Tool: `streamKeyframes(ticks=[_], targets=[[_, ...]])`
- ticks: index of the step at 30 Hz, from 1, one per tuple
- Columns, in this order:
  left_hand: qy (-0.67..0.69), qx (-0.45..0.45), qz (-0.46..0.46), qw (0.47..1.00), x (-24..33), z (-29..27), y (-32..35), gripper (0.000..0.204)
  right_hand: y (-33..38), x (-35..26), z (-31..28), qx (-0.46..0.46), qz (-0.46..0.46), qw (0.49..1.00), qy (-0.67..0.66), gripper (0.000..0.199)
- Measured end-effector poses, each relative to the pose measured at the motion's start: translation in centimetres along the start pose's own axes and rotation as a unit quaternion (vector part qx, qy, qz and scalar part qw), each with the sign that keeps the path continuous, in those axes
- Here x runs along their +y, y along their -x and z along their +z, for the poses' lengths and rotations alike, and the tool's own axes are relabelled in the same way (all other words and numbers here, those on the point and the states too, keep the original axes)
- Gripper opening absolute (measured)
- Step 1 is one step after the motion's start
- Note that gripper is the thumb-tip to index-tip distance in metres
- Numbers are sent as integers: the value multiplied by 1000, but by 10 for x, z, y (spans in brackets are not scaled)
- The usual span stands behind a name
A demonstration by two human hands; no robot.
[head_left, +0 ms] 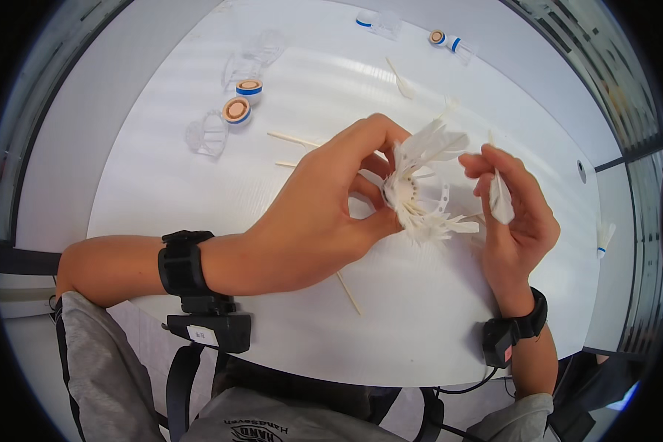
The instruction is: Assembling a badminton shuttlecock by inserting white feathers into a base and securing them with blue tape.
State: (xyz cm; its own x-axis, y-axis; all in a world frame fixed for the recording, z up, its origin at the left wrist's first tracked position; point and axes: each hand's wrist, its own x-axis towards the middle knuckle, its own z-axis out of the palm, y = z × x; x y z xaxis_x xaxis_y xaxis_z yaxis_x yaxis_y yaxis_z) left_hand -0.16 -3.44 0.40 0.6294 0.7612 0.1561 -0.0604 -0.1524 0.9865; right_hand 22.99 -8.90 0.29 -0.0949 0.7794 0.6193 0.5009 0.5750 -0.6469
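Observation:
My left hand (pixel 324 199) grips a white feather shuttlecock (pixel 401 191) by its side, fingers curled around it. The ring of holes inside the shuttlecock faces up toward me, and feathers fan out around part of it; one stretch of the clear ring (pixel 443 193) stands bare. Just to the right, my right hand (pixel 521 202) pinches a single loose white feather (pixel 501 200), its vane hanging down along the palm. The two hands are apart. My left fingers hide the shuttlecock's base.
Cork bases with blue bands (pixel 237 110) and clear plastic skirts (pixel 208 134) lie at the far left. More such parts (pixel 449 42) lie along the back edge. Loose pale shafts (pixel 350 293) and a feather (pixel 402 85) are scattered about. Another shuttlecock (pixel 605 239) is at the right edge.

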Motion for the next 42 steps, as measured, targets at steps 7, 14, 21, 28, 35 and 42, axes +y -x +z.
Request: streamKeyframes(ticks=[7,14,21,28,35,42], targets=[[-94,-28,72,993,-7,-3,0,33,1,-2,1,22,18,997,-67,13],[-234,-28,126,964,-10,-4,4,28,1,-8,6,-3,139,957,-254,18],[-275,-33,119,953,-6,1,3,31,2,-9,5,-54,121,956,-261,21],[-153,-41,33,987,-2,0,3,28,1,-8,8,-78,112,962,-238,20],[-161,-44,10,986,-5,1,4,32,-1,-9,4,-148,96,963,-204,14],[-294,-70,108,947,-6,-2,7,37,-5,-12,7,-186,55,967,-168,15]])
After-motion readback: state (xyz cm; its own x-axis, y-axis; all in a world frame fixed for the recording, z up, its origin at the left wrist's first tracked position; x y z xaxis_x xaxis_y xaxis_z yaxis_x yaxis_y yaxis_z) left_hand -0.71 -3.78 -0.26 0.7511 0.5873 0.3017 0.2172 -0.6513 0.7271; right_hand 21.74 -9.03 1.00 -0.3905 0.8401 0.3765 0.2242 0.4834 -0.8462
